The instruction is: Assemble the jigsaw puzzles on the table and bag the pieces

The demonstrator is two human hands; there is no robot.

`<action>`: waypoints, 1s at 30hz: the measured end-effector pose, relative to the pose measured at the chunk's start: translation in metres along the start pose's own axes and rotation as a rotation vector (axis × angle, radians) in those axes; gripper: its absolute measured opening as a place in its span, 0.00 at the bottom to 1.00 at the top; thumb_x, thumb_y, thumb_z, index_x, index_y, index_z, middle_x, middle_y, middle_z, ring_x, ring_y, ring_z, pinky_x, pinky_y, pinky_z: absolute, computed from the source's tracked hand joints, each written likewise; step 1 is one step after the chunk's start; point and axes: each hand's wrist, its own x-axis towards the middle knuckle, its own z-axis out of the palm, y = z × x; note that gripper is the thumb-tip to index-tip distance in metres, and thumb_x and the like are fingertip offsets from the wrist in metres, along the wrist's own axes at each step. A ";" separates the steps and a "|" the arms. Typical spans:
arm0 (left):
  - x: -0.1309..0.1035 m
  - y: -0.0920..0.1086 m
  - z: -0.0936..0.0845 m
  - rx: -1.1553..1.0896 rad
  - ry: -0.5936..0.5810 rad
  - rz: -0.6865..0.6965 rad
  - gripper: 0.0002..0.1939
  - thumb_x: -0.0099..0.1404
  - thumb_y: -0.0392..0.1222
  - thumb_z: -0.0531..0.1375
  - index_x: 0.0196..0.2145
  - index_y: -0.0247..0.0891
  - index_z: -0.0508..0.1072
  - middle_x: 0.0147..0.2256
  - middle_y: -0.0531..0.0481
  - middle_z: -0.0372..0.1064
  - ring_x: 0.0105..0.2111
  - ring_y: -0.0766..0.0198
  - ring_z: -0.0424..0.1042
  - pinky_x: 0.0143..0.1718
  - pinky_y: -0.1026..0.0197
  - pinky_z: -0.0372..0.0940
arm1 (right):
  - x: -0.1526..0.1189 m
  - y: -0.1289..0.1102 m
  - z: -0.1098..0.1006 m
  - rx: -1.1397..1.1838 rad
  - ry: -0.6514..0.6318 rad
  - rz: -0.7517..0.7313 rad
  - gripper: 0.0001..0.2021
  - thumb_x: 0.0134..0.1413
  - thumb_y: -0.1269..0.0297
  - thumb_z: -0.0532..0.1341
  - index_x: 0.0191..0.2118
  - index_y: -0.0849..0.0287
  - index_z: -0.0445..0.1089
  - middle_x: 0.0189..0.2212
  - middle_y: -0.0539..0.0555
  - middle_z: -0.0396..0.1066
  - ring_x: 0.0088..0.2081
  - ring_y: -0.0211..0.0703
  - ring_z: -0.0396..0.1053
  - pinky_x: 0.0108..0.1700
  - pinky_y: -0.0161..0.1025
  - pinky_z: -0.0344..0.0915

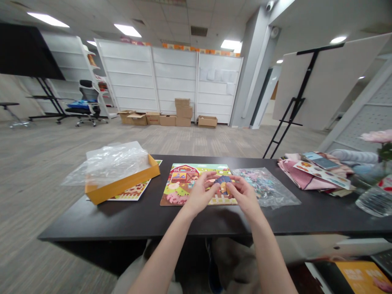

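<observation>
A farm-scene puzzle (176, 185) with a red barn, a pig and a white fence lies flat on the black table. Above its right half, my left hand (199, 194) and my right hand (246, 195) face each other. Between their fingertips they pinch a small puzzle piece (223, 180), dark blue with some orange-yellow; whether it is one piece or more I cannot tell. Just right of the puzzle, near my right hand, lies a clear plastic bag (269, 185) of many small coloured pieces.
An orange box (125, 183) with clear plastic wrapping (116, 159) stands on the left, partly over printed sheets (134, 192). At the right lie folded pink cloths (290, 173) with a phone-like slab (320, 160), beside a clear glass vase (375, 200). The table's front edge (137, 237) is close to me.
</observation>
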 end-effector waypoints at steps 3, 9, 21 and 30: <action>-0.003 0.005 0.023 0.127 -0.077 0.066 0.15 0.70 0.41 0.57 0.53 0.39 0.67 0.54 0.39 0.69 0.49 0.55 0.75 0.48 0.50 0.74 | -0.003 -0.006 -0.038 0.042 0.239 -0.017 0.28 0.40 0.48 0.74 0.44 0.58 0.71 0.29 0.52 0.77 0.28 0.41 0.73 0.27 0.34 0.69; -0.015 -0.006 0.074 0.819 -0.471 0.478 0.09 0.68 0.39 0.60 0.44 0.44 0.77 0.58 0.43 0.67 0.64 0.45 0.57 0.63 0.37 0.58 | -0.011 -0.018 -0.092 0.143 0.569 -0.098 0.28 0.34 0.54 0.77 0.42 0.59 0.72 0.24 0.47 0.72 0.21 0.31 0.62 0.18 0.26 0.54; -0.008 -0.017 0.091 0.709 -0.383 0.315 0.34 0.68 0.42 0.57 0.69 0.39 0.52 0.67 0.36 0.55 0.66 0.47 0.56 0.67 0.43 0.56 | -0.031 -0.026 -0.126 -0.090 0.307 0.164 0.24 0.35 0.51 0.75 0.39 0.61 0.77 0.23 0.50 0.71 0.17 0.29 0.54 0.16 0.28 0.45; -0.014 -0.018 0.093 0.761 -0.498 0.495 0.39 0.66 0.39 0.58 0.70 0.40 0.49 0.68 0.39 0.55 0.68 0.47 0.53 0.68 0.41 0.52 | 0.000 0.022 -0.124 -0.281 0.471 0.039 0.20 0.41 0.51 0.69 0.38 0.59 0.73 0.17 0.46 0.67 0.17 0.37 0.61 0.18 0.32 0.56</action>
